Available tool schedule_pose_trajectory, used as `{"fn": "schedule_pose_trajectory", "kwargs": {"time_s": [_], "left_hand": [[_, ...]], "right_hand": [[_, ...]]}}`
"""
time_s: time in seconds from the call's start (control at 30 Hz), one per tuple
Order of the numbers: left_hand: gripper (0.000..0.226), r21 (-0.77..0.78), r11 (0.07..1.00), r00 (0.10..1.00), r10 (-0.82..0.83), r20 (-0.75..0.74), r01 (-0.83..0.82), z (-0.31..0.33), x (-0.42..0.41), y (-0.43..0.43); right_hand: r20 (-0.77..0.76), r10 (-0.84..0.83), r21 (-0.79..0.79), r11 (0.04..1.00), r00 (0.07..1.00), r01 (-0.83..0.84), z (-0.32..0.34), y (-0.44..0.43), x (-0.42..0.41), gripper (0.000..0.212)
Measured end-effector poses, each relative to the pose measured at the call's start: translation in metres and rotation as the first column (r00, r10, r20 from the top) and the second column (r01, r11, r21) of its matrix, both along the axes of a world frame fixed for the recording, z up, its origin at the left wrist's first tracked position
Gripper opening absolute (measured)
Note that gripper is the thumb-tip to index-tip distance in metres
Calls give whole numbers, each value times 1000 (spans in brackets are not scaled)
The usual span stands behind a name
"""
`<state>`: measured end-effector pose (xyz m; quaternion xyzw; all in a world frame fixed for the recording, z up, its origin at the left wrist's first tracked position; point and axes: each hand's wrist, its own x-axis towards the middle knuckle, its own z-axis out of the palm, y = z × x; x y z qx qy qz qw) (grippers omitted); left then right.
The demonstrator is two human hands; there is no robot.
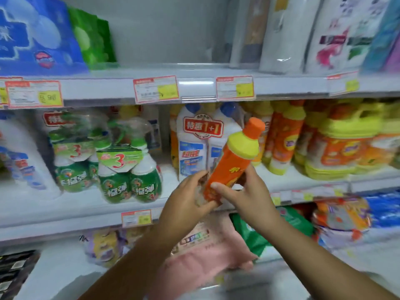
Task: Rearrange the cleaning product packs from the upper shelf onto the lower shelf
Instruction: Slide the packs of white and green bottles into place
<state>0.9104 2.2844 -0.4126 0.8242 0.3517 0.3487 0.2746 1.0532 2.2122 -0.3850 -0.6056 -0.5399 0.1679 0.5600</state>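
orange bottle [232,163] held mid-air before middle shelf [86,204], cap tilted toward 1 o'clock | left hand [190,198] grip clamped on base | right hand [244,191] grip clamped on body

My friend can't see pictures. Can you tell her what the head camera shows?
Two bare hands, left hand and right hand, hold a tilted orange plastic bottle with a yellow collar and orange cap before a shop's white shelves. Green spray-bottle packs stand on the middle shelf.
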Motion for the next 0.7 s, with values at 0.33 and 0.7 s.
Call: {"fn": "schedule_pose_trajectory", "kwargs": {"time_s": [0.33, 0.7], "left_hand": [[42, 96, 994, 975, 78, -209, -59, -32, 10, 31], [36, 94, 993, 974, 94, -205, -76, -35, 22, 40]], "right_hand": [[25, -380, 112, 920, 925, 375, 13, -15, 113, 54], [200, -445, -43, 886, 873, 461, -3, 16, 169, 63]]}}
